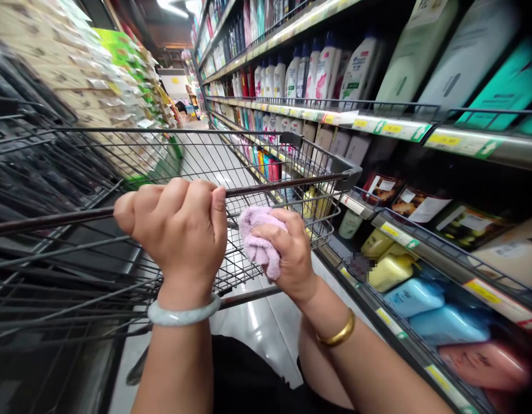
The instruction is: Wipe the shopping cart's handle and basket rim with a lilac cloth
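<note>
Beside bottle-lined shelves [393, 127], our left hand [179, 236] clamps its fingers [175, 195] around a cart rail [54, 220], our right hand [295, 261] a lilac cloth [257, 230].

On my feed, a white bottle [358, 72] on the right carries blue lettering that looks like "head & shoulders", above a green band [354, 85] whose print I can't resolve. Along the near right shelf edge [513, 154], I see white arrows [420, 133] on green; the yellow price labels [391, 129] beside them are too blurred for me to read.
</note>
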A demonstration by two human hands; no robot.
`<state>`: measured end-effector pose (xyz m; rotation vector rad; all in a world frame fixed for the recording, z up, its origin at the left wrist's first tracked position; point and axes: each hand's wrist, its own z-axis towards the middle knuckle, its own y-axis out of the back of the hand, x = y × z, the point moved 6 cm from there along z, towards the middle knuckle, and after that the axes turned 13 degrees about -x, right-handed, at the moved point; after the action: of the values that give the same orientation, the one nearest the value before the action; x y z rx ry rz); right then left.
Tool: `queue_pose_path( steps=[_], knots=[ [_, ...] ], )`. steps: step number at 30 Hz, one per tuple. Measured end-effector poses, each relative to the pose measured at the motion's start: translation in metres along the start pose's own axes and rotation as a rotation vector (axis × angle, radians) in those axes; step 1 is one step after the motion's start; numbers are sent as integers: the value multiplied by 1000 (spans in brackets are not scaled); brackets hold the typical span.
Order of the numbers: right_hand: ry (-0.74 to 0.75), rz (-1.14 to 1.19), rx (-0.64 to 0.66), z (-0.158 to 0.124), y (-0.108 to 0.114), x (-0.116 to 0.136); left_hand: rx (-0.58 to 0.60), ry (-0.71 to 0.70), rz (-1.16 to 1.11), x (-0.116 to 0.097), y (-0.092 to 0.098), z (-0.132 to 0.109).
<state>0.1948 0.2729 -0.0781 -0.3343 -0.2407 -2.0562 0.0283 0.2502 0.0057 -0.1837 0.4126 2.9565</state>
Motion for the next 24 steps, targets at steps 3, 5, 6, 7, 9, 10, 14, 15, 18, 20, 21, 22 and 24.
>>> queue_pose_path(
  steps=[3,5,6,7,9,10,14,15,18,20,21,22,24],
  knots=[
    [1,-40,-112,8,20,-18,0,40,-73,1,0,0],
    [-49,-70,-232,15,37,-32,16,67,-97,2,0,-1],
    [-66,-82,-263,16,41,-35,27,77,-99,2,-1,-1],
    [-77,-86,-267,15,41,-35,34,83,-97,2,-2,-1],
    [-80,-61,-190,10,33,-27,34,80,-86,1,-2,-1],
    [-61,-35,-112,5,25,-21,28,76,-82,1,-1,-1],
    [57,15,103,-6,6,-6,8,78,-107,0,0,-1],
    [42,9,60,-4,9,-9,6,77,-110,0,0,-1],
    [-69,-3,-146,4,23,-23,3,59,-107,-2,0,-2],
    [-102,-10,-163,5,22,-22,0,53,-109,-3,0,-2],
    [-101,-9,-126,3,18,-18,-1,56,-111,-3,1,-2],
    [-93,-7,-68,1,12,-13,2,63,-115,-3,1,-2],
    [-63,-10,56,-5,2,-5,15,84,-130,-2,1,-2]
  ],
)
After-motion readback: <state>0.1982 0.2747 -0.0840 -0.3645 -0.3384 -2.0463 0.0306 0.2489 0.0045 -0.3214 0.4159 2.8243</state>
